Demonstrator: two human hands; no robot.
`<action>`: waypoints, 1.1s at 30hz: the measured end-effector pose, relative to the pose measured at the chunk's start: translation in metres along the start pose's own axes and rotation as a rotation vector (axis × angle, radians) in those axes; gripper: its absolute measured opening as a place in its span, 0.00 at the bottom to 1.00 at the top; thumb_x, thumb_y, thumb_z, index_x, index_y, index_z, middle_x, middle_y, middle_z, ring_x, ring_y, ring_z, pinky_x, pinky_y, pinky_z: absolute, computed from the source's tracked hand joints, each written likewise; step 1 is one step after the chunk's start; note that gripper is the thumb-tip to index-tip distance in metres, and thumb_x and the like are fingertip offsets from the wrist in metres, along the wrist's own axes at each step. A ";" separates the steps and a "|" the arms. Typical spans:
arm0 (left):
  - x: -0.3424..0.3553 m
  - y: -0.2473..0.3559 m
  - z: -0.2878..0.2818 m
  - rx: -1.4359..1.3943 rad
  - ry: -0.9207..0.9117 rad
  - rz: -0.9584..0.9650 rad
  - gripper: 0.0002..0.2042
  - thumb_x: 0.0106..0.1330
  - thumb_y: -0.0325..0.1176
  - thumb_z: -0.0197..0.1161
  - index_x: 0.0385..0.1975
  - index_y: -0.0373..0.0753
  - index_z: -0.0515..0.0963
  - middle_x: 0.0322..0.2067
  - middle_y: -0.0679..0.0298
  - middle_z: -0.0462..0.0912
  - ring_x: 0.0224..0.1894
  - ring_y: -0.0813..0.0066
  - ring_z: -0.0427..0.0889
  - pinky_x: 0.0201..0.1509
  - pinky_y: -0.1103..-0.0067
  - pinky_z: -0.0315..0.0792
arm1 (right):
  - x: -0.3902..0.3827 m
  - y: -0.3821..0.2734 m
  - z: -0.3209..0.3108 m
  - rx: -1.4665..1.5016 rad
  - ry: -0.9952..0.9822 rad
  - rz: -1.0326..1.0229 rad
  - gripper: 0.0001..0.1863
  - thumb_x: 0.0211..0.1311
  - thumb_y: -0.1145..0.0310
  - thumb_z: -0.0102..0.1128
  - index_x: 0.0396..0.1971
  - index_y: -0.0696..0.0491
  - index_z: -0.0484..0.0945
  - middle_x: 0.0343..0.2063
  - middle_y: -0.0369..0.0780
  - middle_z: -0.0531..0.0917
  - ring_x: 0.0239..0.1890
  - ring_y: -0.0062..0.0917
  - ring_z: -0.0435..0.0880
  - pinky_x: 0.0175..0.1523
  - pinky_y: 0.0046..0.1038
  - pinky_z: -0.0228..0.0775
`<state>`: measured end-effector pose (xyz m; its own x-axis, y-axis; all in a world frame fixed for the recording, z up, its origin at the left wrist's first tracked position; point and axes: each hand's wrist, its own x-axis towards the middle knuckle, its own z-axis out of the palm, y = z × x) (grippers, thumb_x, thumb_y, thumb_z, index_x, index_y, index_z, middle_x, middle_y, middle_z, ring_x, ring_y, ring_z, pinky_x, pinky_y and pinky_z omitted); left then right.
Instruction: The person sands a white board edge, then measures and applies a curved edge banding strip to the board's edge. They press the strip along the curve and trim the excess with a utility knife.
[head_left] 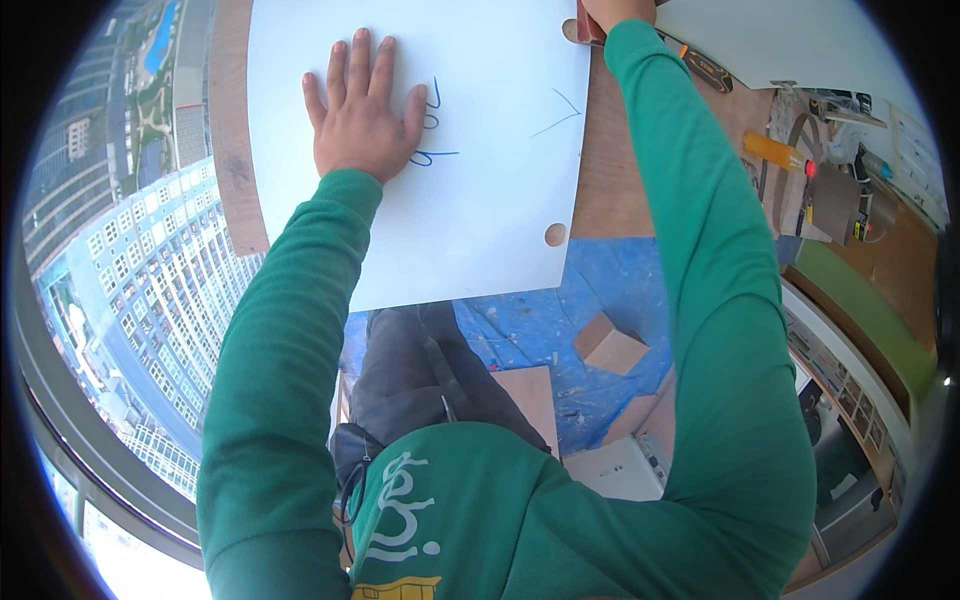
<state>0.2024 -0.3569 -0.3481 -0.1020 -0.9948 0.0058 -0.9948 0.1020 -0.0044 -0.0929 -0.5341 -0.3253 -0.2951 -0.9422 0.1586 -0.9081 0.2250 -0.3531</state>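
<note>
My left hand (365, 125) rests flat, fingers spread, on a white panel (480, 220) with blue handwritten marks and round holes or recesses along its right side. At the top, beside the panel's upper right, my right hand (618, 12) is closed at a reddish-brown piece (590, 30); the frame's edge cuts off the fingers, so what they hold is unclear. An orange-and-black hand tool (706, 68) lies just right of that wrist. Under the panel is a plywood board (625, 180).
A second white board (800, 40) is at upper right, near a yellow tube with a red cap (775, 150) and assorted tools. Below, blue sheeting (590, 280) covers the floor, with a wooden offcut (610, 345). A window (120, 280) with tall buildings outside runs along the left.
</note>
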 end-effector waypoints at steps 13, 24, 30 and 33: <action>0.000 0.000 0.002 0.031 0.010 -0.001 0.34 0.77 0.63 0.39 0.79 0.57 0.56 0.80 0.65 0.53 0.83 0.66 0.45 0.85 0.59 0.33 | -0.034 0.009 -0.007 -0.020 -0.032 0.022 0.34 0.65 0.48 0.63 0.55 0.65 0.74 0.53 0.61 0.81 0.56 0.56 0.81 0.63 0.48 0.72; 0.002 0.000 0.002 0.037 0.012 0.000 0.34 0.76 0.63 0.39 0.79 0.57 0.56 0.80 0.66 0.53 0.83 0.67 0.45 0.85 0.59 0.34 | -0.073 0.013 -0.023 -0.045 -0.117 0.067 0.37 0.65 0.47 0.63 0.59 0.67 0.72 0.58 0.62 0.78 0.60 0.56 0.78 0.64 0.47 0.71; 0.001 0.001 -0.002 0.003 0.001 -0.007 0.34 0.77 0.63 0.39 0.79 0.56 0.56 0.80 0.66 0.53 0.83 0.67 0.45 0.85 0.59 0.34 | -0.114 0.028 -0.034 0.087 -0.153 0.047 0.34 0.60 0.46 0.67 0.51 0.62 0.74 0.47 0.53 0.83 0.50 0.49 0.83 0.55 0.47 0.76; 0.002 0.001 -0.004 -0.016 -0.015 -0.010 0.34 0.77 0.62 0.40 0.79 0.56 0.56 0.80 0.66 0.53 0.83 0.67 0.44 0.85 0.59 0.33 | -0.154 0.021 -0.052 0.112 -0.152 0.082 0.32 0.60 0.46 0.68 0.49 0.61 0.76 0.44 0.51 0.85 0.47 0.48 0.85 0.53 0.44 0.76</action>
<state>0.2015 -0.3583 -0.3444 -0.0918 -0.9957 -0.0096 -0.9957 0.0917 0.0119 -0.0815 -0.3713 -0.3096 -0.3113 -0.9502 -0.0129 -0.8417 0.2820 -0.4605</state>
